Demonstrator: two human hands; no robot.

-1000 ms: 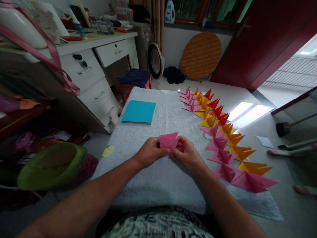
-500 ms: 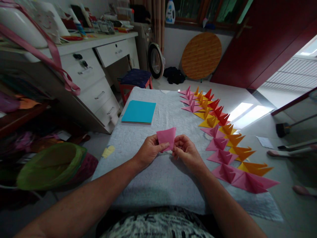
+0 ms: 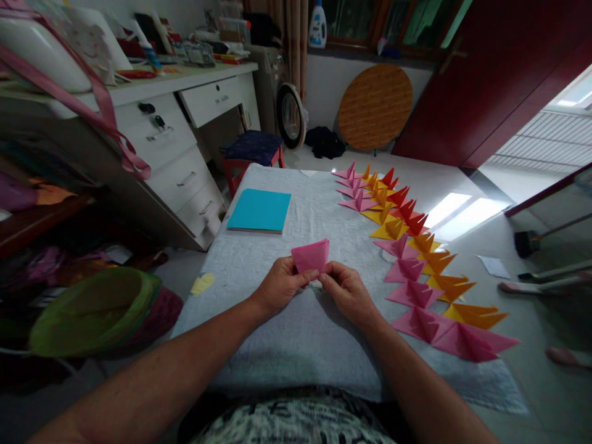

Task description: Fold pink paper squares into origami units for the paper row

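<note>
A folded piece of pink origami paper (image 3: 311, 256) is held up just above the cloth-covered table, its wider edge at the top. My left hand (image 3: 282, 283) grips its left side and bottom, thumb pressed across the front. At the lower right corner, my right hand (image 3: 348, 288) pinches the paper between thumb and fingers. Beyond my hands lies a stack of blue square paper (image 3: 259, 211). Rows of folded paper cranes in pink (image 3: 406, 269), yellow-orange (image 3: 448, 285) and red (image 3: 409, 209) stand along the table's right side.
The table's light cloth (image 3: 259, 364) reaches close to my body. On the left are a white drawer desk (image 3: 171, 148) and a green-lined bin (image 3: 87, 308). A stool (image 3: 254, 148) stands past the far left corner. A person's feet (image 3: 513, 287) show at the right.
My right hand was at the paper, came slightly away from its corner, and now pinches it again. The pink paper has shifted a little left and turned. My left hand has kept its hold.
</note>
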